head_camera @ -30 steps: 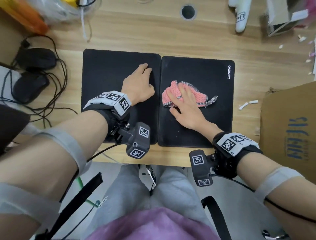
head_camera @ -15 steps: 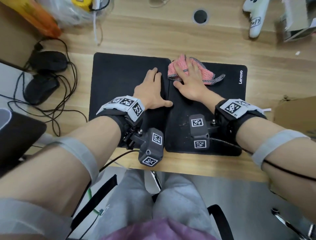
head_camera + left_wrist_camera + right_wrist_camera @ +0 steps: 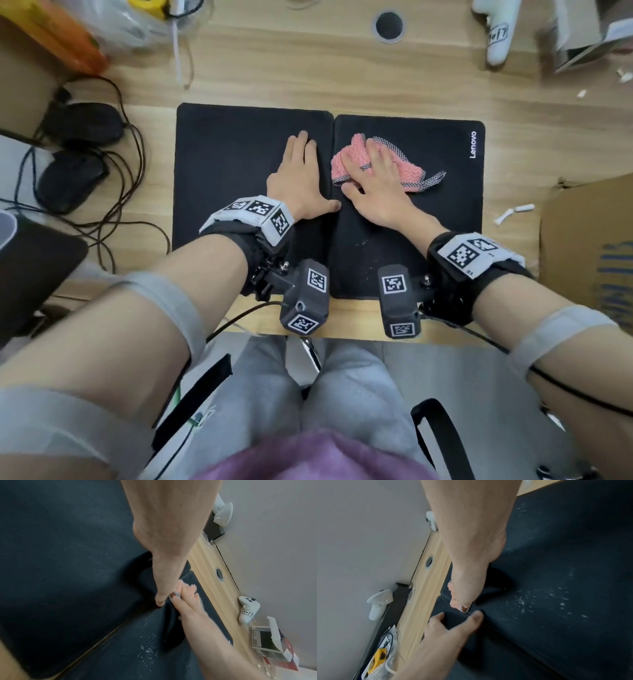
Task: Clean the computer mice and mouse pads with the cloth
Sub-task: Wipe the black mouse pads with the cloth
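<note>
2 flat black mouse pads (image 3: 407,205) abut; right hand (image 3: 380,192), fingers flat, presses pink knitted cloth (image 3: 407,171); left hand (image 3: 301,185) flat, steadying. Wiping underway; next, white specks.

Black tagged wristbands (image 3: 255,222), grey trousers (image 3: 342,394)

Soft even light, blurred edges

Matt black fabric mouse pads (image 3: 246,164), nubby pink knitted cloth (image 3: 407,171), pale wood-grain desk (image 3: 308,75)
</note>
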